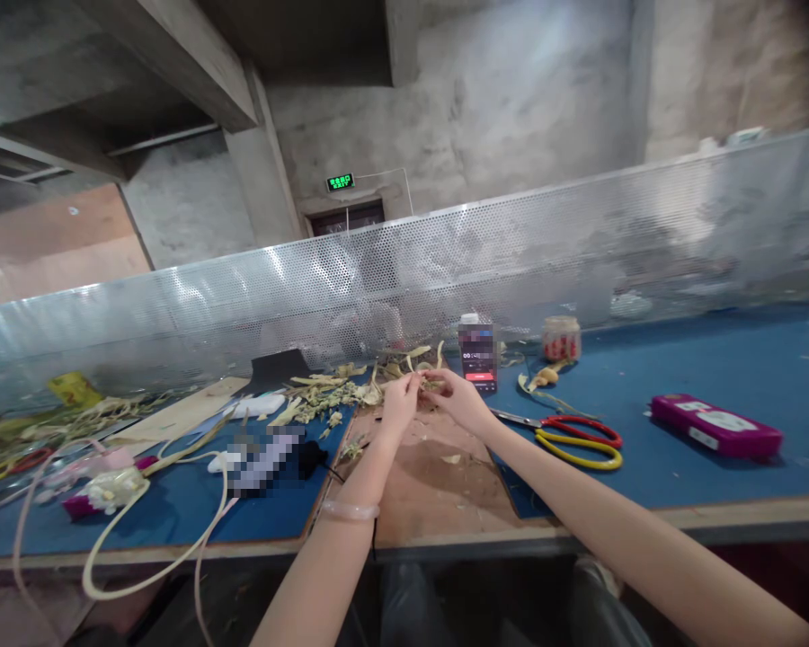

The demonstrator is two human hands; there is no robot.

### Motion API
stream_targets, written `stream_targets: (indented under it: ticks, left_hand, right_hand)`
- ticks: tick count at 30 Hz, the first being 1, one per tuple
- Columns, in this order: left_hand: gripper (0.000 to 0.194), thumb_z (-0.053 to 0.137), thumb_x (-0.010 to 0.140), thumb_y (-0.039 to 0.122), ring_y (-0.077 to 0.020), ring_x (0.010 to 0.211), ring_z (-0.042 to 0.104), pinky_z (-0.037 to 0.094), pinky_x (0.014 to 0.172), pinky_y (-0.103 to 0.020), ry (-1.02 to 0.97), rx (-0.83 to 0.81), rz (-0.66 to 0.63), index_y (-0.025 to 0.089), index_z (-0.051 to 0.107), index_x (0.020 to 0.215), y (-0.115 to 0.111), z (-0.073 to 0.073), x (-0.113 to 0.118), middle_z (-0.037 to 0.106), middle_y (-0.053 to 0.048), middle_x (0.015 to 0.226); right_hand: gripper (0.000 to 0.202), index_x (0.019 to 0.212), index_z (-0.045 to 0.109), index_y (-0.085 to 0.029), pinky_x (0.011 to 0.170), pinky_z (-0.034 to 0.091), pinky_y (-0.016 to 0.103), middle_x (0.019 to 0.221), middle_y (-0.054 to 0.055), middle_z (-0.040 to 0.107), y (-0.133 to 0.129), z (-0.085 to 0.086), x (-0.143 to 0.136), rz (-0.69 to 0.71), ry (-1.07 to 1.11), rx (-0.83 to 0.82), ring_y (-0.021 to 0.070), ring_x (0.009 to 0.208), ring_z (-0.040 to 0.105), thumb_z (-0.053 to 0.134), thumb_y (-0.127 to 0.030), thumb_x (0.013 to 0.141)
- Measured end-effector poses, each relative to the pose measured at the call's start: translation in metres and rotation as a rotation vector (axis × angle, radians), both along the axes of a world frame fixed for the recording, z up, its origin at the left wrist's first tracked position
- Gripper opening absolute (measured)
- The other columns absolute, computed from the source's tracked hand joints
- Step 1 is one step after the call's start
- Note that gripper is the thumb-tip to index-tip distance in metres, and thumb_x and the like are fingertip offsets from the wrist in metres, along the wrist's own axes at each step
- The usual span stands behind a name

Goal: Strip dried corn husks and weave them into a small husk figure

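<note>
Over the bare wooden strip of the bench, my left hand [400, 403] and my right hand [453, 400] meet close together with fingers pinched. Between them is a small pale-green dried plant strip [421, 381], mostly hidden by the fingers. Behind the hands rise more dried strips [440, 352]. To the left lies a heap of dried plant bits [330, 400]. Scissors [576, 440] with red and yellow handles rest right of my right hand. A phone [477, 358] showing a timer stands upright just beyond that hand.
On the right are a jar [562, 340] with red marks and a purple pack [715, 424]. Pale tubing or cord [98, 548] loops over the front edge at left. A white cloth-like item [260, 405] lies left. A perforated metal screen [351, 270] closes the back.
</note>
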State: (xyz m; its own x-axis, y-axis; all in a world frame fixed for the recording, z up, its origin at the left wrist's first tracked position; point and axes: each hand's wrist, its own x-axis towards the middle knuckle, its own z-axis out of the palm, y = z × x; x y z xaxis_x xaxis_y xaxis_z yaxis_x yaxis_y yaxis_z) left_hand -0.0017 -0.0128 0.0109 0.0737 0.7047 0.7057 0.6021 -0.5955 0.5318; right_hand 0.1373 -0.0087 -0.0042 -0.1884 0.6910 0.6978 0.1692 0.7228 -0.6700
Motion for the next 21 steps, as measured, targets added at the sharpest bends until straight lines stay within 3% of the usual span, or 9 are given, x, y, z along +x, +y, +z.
stream_targets:
  ticks: [4,10,16,21]
  left_hand:
    - [0.037,0.030,0.089,0.034,-0.0167,0.066,0.057,0.042,0.062,-0.026,0.075,0.049,0.079,0.014,0.061,0.082,0.0008,-0.0007,0.0002,0.062,-0.005,0.068]
    - [0.031,0.027,0.090,0.030,-0.0159,0.060,0.055,0.040,0.057,-0.025,0.112,0.087,0.154,0.016,0.054,0.086,-0.0021,-0.0020,0.0024,0.058,-0.004,0.066]
    - [0.027,0.026,0.090,0.028,-0.0173,0.070,0.057,0.042,0.064,-0.027,0.081,0.105,0.163,0.017,0.050,0.087,-0.0039,0.0001,0.0021,0.060,-0.006,0.076]
    - [0.024,0.027,0.089,0.026,-0.0181,0.075,0.056,0.042,0.069,-0.028,0.112,0.080,0.145,0.018,0.049,0.083,-0.0016,0.0012,0.0031,0.059,-0.006,0.079]
  right_hand:
    - [0.031,0.102,0.060,-0.017,0.054,0.041,0.021,0.087,0.004,0.065,0.0014,-0.0001,0.0014,-0.023,-0.007,0.037,0.0085,0.055,0.048,0.054,-0.026,0.072]
    - [0.035,0.101,0.060,-0.016,0.052,0.038,0.021,0.067,-0.001,0.059,0.0041,-0.0025,0.0004,-0.056,-0.046,0.047,0.0088,0.052,0.044,0.049,-0.018,0.068]
    - [0.036,0.101,0.060,-0.015,0.050,0.036,0.020,0.060,-0.002,0.054,-0.0005,0.0008,-0.0002,-0.062,-0.037,0.050,0.0085,0.050,0.042,0.049,-0.019,0.066]
    - [0.035,0.097,0.062,-0.014,0.051,0.036,0.021,0.066,0.000,0.058,0.0004,0.0018,0.0012,-0.079,-0.022,0.041,0.0091,0.051,0.043,0.049,-0.019,0.065]
